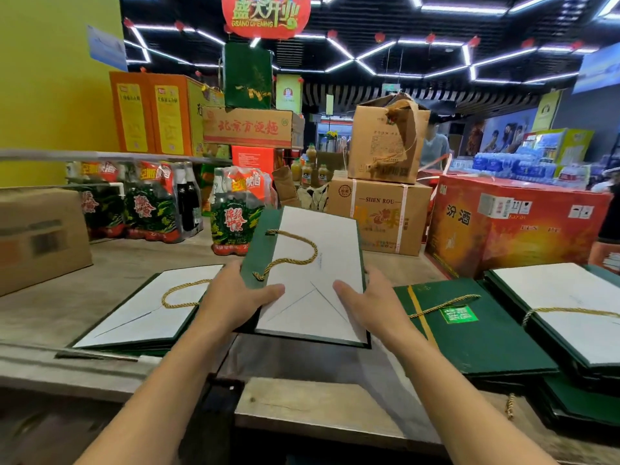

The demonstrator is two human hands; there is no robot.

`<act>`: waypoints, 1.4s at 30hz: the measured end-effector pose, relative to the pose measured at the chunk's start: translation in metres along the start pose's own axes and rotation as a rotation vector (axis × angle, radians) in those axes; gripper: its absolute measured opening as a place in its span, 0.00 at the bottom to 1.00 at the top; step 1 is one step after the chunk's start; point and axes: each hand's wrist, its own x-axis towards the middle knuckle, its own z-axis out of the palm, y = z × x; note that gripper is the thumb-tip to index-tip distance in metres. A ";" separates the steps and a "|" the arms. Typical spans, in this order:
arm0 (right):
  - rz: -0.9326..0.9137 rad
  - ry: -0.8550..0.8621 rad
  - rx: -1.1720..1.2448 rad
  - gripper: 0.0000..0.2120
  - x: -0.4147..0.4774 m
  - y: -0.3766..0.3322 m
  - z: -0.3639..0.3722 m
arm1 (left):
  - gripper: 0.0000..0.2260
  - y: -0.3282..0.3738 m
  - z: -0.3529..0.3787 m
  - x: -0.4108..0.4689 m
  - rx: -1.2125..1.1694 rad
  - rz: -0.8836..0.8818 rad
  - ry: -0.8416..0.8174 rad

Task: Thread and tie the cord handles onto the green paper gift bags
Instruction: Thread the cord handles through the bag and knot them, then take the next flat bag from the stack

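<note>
1. Left hand (231,293) and right hand (372,297) are clamped on the side edges of a flat-folded green paper gift bag (312,313), with thumbs laid across its white panel.
2. It's held mid-frame at a slant over the grey wooden tabletop (117,263).
3. A twisted gold cord handle (313,250) is looped across its upper left.
4. More flat green bags (469,337) are stacked alongside.

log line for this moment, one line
left hand: grips green bag left edge | right hand: grips right edge | gold cord: looped across bag
</note>
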 end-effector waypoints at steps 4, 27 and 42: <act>-0.012 -0.087 0.004 0.32 0.009 -0.029 0.048 | 0.24 -0.026 -0.045 0.015 0.062 -0.049 0.119; -0.095 -0.351 -0.564 0.50 0.019 -0.067 0.232 | 0.25 -0.186 -0.141 0.056 0.397 -0.253 0.206; -0.232 -0.314 -0.751 0.33 0.009 -0.078 0.198 | 0.18 -0.147 -0.128 0.047 0.752 -0.215 0.063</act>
